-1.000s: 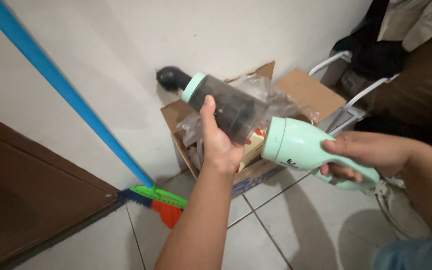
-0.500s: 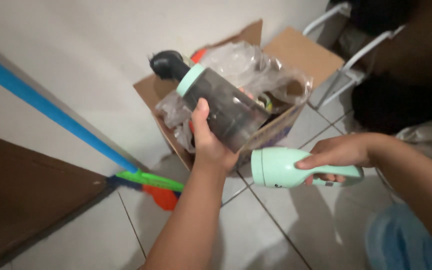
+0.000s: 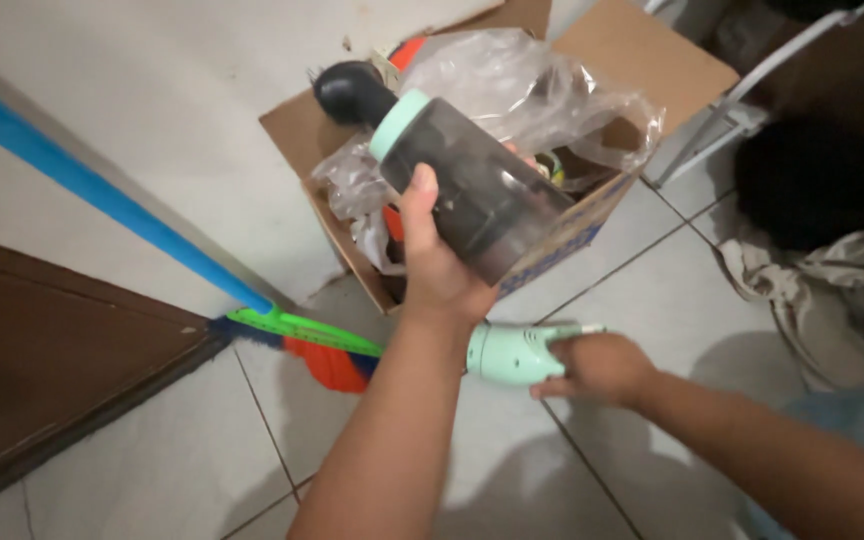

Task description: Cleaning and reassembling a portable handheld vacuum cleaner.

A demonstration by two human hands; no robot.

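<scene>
The left hand [image 3: 442, 270] is wrapped around a smoky, translucent dust canister [image 3: 472, 200], thumb pressed up along its smooth cylindrical side and the other fingers curled behind it out of sight. The canister is tilted, its mint-green collar [image 3: 399, 124] and a glossy black, rounded nozzle [image 3: 350, 92] pointing up and away toward the wall, and it is held in the air just in front of an open cardboard box [image 3: 342, 230]. Lower down, the right hand [image 3: 597, 368] is closed over the handle of a mint-green vacuum body [image 3: 512, 353], a smooth matte plastic shell with a round blunt end; the body lies low over the pale floor tiles [image 3: 642, 300], though whether it touches them cannot be told. The two vacuum parts are apart, the canister above and the body below the left wrist. The box has creased brown flaps and holds crumpled clear plastic wrap [image 3: 532, 90]. To the left, a broom with a bright blue handle [image 3: 102, 195], a green head and orange bristles [image 3: 327, 365] leans against the white wall beside dark brown wood [image 3: 62, 370].
</scene>
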